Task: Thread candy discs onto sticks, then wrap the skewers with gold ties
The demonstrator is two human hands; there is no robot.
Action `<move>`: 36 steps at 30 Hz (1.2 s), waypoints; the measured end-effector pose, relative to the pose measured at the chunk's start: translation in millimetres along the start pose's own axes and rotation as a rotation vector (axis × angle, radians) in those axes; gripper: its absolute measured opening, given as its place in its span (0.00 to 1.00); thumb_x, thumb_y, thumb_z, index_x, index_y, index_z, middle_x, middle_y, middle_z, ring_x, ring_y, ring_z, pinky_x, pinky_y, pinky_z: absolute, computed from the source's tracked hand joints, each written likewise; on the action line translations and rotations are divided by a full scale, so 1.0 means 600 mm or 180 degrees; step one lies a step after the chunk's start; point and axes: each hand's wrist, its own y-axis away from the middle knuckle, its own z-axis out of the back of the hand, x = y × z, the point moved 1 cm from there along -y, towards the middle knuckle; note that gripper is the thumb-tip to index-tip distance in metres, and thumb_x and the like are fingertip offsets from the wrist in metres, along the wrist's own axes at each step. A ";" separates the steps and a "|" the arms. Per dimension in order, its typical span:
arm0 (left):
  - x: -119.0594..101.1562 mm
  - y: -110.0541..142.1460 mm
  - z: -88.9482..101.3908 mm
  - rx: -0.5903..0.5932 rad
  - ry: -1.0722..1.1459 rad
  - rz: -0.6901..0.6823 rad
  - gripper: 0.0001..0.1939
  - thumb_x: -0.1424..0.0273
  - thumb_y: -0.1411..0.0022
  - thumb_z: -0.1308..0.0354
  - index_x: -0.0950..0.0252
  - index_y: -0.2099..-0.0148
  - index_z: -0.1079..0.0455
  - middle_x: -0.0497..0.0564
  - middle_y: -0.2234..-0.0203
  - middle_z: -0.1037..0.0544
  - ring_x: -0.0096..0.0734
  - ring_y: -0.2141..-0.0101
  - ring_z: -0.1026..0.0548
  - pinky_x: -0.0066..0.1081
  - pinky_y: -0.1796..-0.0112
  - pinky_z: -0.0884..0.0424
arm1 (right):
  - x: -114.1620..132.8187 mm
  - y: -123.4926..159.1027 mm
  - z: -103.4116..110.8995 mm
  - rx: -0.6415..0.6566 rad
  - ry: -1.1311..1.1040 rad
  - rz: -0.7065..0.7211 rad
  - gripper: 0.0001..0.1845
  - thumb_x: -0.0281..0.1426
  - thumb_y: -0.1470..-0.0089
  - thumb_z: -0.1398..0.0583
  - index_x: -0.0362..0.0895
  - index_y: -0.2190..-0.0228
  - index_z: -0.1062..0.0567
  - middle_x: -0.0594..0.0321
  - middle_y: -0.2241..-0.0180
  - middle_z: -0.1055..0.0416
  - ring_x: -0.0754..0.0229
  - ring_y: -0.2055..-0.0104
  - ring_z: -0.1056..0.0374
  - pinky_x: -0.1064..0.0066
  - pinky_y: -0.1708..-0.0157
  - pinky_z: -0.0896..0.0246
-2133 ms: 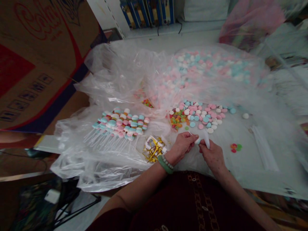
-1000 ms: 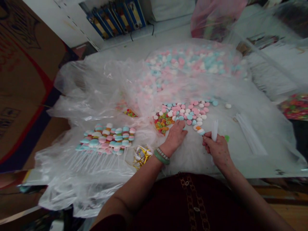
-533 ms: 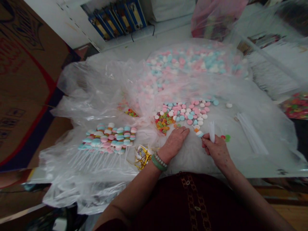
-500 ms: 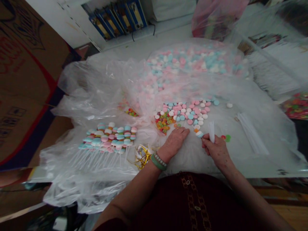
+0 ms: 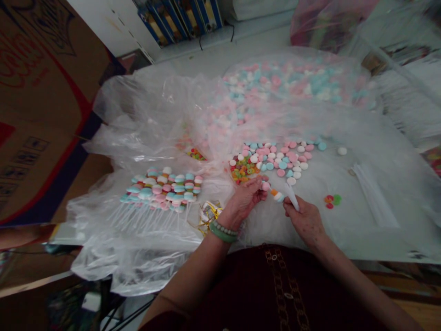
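My left hand, wearing a green bangle and a beaded bracelet, pinches a pink marshmallow between its fingertips. Across from it, my right hand grips a marshmallow skewer pointing left, threaded with blue and white marshmallows and an orange gummy ring near its tip. A narrow white bundle, perhaps sticks, also juts up from that hand. Just beyond my left hand lie small gummy rings and loose pink, blue and white marshmallows. Finished-looking marshmallow skewers lie in a stack at left.
Gold twist ties lie beside my left wrist. Several gummy rings and a white strip-like bundle are at right. Behind stands a large clear bag of marshmallows. A cardboard box rises at far left.
My left hand has lifted from near the candy pile and now holds a pink marshmallow by the skewer's tip. The bundle in my right hand leans further left. The view has shifted slightly.
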 end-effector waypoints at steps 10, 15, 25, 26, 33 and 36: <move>0.011 -0.005 0.007 0.0069 0.0535 0.0253 0.15 0.75 0.46 0.38 0.69 0.55 0.29 0.50 0.72 0.24 0.21 0.74 0.26 0.22 0.70 0.28 | -0.019 -0.003 0.001 0.0188 -0.0434 -0.0340 0.09 0.37 0.52 0.45 0.45 0.73 0.28 0.69 0.82 0.35 0.64 0.81 0.41 0.72 0.78 0.47; 0.019 -0.009 0.005 -0.0084 0.0456 0.0056 0.15 0.71 0.48 0.37 0.69 0.57 0.29 0.48 0.74 0.26 0.20 0.74 0.28 0.21 0.72 0.31 | -0.016 0.000 -0.005 0.0127 -0.0236 -0.0125 0.11 0.37 0.50 0.46 0.46 0.71 0.27 0.68 0.81 0.33 0.61 0.78 0.37 0.72 0.75 0.45; 0.007 -0.010 0.001 -0.0155 0.0235 0.0046 0.15 0.74 0.50 0.36 0.71 0.58 0.28 0.48 0.75 0.27 0.15 0.79 0.34 0.17 0.77 0.38 | 0.000 0.007 0.007 0.0107 0.0466 0.0269 0.14 0.38 0.46 0.50 0.44 0.70 0.28 0.63 0.78 0.31 0.58 0.74 0.35 0.70 0.72 0.46; 0.004 -0.010 0.002 -0.0151 0.0265 0.0096 0.15 0.75 0.50 0.36 0.70 0.58 0.28 0.48 0.74 0.27 0.14 0.79 0.35 0.17 0.77 0.38 | -0.001 0.008 0.007 0.0093 0.0457 0.0259 0.14 0.38 0.46 0.50 0.45 0.71 0.28 0.63 0.79 0.32 0.58 0.74 0.35 0.70 0.72 0.46; 0.002 -0.009 0.011 0.0085 0.0297 0.0119 0.15 0.73 0.49 0.36 0.70 0.57 0.29 0.47 0.74 0.29 0.15 0.78 0.35 0.18 0.77 0.39 | 0.000 0.013 0.005 0.0155 0.0360 0.0351 0.13 0.36 0.47 0.49 0.44 0.70 0.28 0.63 0.78 0.31 0.59 0.74 0.34 0.71 0.71 0.45; 0.004 -0.009 0.017 0.0123 0.0269 0.0134 0.16 0.72 0.49 0.37 0.70 0.56 0.29 0.47 0.74 0.29 0.15 0.78 0.35 0.18 0.77 0.39 | -0.001 0.013 0.006 0.0128 0.0376 0.0322 0.13 0.37 0.47 0.49 0.45 0.70 0.28 0.64 0.78 0.31 0.59 0.75 0.34 0.71 0.72 0.45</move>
